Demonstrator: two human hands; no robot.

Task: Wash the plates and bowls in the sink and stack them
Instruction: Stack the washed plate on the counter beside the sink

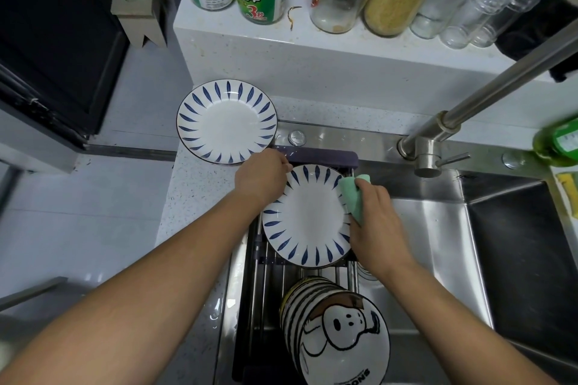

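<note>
Two hands on one plate [305, 216]: left hand [262, 180] pinches far-left rim; right hand [375, 222] curls round green cloth [353, 194], pressed to right rim. Counter plate [226, 120] lies nearest left hand.

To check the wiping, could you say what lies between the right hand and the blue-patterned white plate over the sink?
A mint-green cloth, on the right rim of that plate; head view.

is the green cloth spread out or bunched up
Bunched up: the right hand grips the green cloth as a folded wad, pressed against the right rim of the nearer plate.
</note>
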